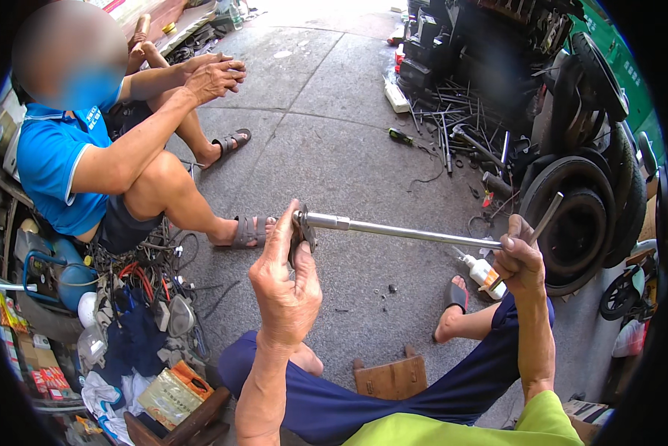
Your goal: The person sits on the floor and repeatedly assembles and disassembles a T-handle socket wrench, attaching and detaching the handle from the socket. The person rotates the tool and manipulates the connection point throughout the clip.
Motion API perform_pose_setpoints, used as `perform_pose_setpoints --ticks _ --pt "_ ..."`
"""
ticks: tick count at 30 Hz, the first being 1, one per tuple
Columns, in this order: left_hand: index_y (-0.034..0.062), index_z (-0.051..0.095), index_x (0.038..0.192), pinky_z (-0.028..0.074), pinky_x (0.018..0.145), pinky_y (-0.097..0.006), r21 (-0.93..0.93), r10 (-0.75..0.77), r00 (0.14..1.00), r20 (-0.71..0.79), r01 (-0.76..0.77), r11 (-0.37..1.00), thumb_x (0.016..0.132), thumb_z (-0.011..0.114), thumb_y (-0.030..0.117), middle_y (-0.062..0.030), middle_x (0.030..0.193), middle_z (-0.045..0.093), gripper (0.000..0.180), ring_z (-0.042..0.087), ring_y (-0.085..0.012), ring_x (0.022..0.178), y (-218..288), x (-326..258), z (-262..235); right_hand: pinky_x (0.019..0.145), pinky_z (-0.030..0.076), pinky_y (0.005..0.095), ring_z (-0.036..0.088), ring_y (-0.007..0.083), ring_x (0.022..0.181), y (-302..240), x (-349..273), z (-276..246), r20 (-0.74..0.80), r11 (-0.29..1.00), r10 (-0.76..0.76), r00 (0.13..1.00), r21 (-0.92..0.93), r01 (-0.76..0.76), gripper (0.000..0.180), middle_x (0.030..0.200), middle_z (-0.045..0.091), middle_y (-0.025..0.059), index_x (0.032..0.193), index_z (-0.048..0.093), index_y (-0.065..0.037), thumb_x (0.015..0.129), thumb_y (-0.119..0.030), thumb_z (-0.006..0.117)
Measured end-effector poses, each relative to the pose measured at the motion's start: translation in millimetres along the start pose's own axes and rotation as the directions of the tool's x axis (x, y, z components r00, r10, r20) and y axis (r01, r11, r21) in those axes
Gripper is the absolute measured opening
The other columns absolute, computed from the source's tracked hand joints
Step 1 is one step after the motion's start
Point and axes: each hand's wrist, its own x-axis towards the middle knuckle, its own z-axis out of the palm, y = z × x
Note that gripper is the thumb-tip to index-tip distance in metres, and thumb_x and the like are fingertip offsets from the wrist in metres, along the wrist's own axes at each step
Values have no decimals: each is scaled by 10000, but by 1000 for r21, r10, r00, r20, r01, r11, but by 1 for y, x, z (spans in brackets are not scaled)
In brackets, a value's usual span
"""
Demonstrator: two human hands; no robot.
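Observation:
Out in front of me, a long chrome T-handle socket wrench (415, 232) lies almost level between my hands. My right hand (523, 260) is closed around its handle end, where the crossbar (548, 215) sticks up past my fingers. At the other end the socket (326, 221) meets a small dark metal part (302, 236). My left hand (285, 286) pinches that part between thumb and fingers. Its exact kind cannot be made out, as my fingers cover some of it.
A person in a blue shirt (59, 160) sits at the left, hands together. Tires (572, 215) stack up at the right, near scattered tools (460, 130). A white bottle (484, 273) lies by my right foot. A wooden stool (391, 377) shows between my legs. Cables and bags crowd the lower left.

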Motion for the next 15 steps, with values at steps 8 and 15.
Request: perform_pose_setpoints --ticks 8,15 --pt "-26 586 1247 486 909 -337 -124 -77 997 3 77 989 824 602 -73 -166 1125 649 426 643 -234 1010 -2 4 -8 341 132 230 207 30 359 1 -2 -6 30 998 -11 999 55 9 268 519 331 -30 838 377 -100 827 4 624" --pt "15 605 1246 432 942 -376 118 107 994 2 -106 987 739 670 -73 -93 1025 630 519 548 -249 1063 2 10 -8 316 129 242 180 38 329 -2 0 -17 149 990 -34 988 142 12 239 498 318 -35 827 379 -96 835 7 595"
